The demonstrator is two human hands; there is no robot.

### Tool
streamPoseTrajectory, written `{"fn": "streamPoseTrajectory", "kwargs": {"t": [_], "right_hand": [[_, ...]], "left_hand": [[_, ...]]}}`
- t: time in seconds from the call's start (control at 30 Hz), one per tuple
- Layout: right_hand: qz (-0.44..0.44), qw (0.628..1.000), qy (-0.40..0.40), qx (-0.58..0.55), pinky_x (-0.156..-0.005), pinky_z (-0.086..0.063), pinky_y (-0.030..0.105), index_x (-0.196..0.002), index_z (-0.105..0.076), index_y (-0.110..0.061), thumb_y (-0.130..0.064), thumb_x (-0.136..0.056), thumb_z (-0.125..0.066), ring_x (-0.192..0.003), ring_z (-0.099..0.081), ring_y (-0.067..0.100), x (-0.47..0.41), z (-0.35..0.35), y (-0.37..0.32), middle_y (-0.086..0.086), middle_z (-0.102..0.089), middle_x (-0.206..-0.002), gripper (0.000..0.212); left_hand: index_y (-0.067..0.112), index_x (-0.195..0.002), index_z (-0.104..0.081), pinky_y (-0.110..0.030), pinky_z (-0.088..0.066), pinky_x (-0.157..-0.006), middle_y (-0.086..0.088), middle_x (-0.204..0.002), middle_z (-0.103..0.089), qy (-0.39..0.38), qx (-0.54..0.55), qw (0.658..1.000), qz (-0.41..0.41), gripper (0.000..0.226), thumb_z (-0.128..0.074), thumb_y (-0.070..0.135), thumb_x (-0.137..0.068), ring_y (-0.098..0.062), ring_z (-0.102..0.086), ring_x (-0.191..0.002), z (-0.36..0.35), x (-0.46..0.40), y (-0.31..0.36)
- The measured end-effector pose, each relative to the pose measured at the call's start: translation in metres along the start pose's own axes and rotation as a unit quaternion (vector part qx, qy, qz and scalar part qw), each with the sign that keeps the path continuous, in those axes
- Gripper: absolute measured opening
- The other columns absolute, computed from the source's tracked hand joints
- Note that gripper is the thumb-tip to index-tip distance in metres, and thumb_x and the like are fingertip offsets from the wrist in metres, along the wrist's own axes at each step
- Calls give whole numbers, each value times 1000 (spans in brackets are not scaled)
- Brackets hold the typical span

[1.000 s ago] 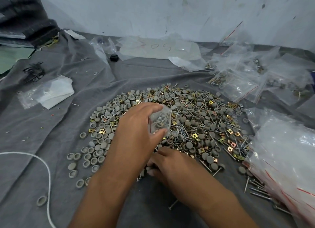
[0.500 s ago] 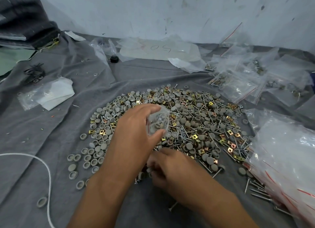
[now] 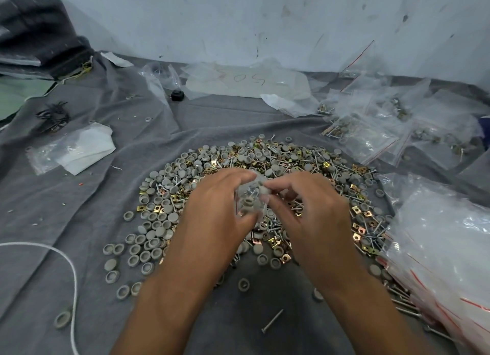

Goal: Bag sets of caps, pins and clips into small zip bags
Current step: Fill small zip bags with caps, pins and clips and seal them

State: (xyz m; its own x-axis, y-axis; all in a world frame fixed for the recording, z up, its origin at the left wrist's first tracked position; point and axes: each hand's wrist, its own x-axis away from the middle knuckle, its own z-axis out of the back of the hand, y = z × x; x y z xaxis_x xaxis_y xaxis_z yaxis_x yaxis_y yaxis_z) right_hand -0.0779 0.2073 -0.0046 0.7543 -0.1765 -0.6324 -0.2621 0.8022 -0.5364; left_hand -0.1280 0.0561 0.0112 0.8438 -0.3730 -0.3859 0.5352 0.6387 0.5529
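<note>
A wide pile [image 3: 265,169] of grey round caps, steel pins and brass clips covers the grey cloth in the middle. Above the pile my left hand [image 3: 214,211] grips a small clear zip bag [image 3: 249,198] with caps and pins inside. My right hand [image 3: 305,211] meets it from the right, fingertips pinching at the bag's top edge, seemingly with a grey cap between them. Much of the bag is hidden by both hands.
Filled small zip bags [image 3: 371,137] lie at the back right. A stack of empty bags [image 3: 445,248] with red strips sits at the right edge. A folded plastic packet [image 3: 77,150] lies left, a white cord [image 3: 66,264] at lower left, a loose pin [image 3: 271,320] near me.
My right hand has risen from the near edge of the pile up to the bag. My left hand has kept holding the bag, shifted slightly toward me.
</note>
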Motion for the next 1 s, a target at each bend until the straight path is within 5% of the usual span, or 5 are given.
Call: {"fn": "streamPoseTrajectory", "kwargs": {"t": [0.37,0.6,0.77,0.9,1.0], "right_hand": [[-51,996,-60,-29,-75,-42,15,-102,-64,-27,-23,-95,-66,-89,-55,4,0,3,-8,-14,-55,-97,8],[-43,866,-482,123,-77,-48,31,-103,-58,-33,-57,-81,-74,-95,-58,8,26,-5,-17,-15,-57,-104,36],[-60,904,-422,27,-81,-53,32,-99,-62,-35,-43,-90,-70,-89,-58,0,19,1,-10,-17,-61,-99,14],[-37,992,-99,-68,-71,-41,10,-102,-66,-35,-34,-93,-72,-84,-58,0,3,15,-6,-21,-57,-94,11],[-2,998,-42,-46,-76,-40,7,-112,-70,-27,-26,-92,-74,-87,-53,-6,-2,4,-10,-17,-52,-98,20]], "left_hand": [[21,-121,-68,-19,-44,-94,13,-116,-65,13,2,1000,6,54,-85,27,-70,0,-54,-100,1,-2,-2],[22,-124,-65,-22,-44,-92,14,-119,-63,83,5,996,24,58,-85,27,-70,-2,-55,-97,5,-2,-1],[25,-125,-64,-9,-36,-91,23,-117,-54,60,-7,998,19,58,-83,32,-71,-1,-55,-101,5,-1,-4],[23,-125,-65,-25,-46,-95,12,-122,-64,37,3,999,4,55,-80,34,-73,-5,-58,-100,4,-1,-4],[21,-123,-67,-30,-47,-97,11,-120,-66,23,2,1000,-15,51,-75,33,-74,-1,-54,-99,1,-1,1]]}}
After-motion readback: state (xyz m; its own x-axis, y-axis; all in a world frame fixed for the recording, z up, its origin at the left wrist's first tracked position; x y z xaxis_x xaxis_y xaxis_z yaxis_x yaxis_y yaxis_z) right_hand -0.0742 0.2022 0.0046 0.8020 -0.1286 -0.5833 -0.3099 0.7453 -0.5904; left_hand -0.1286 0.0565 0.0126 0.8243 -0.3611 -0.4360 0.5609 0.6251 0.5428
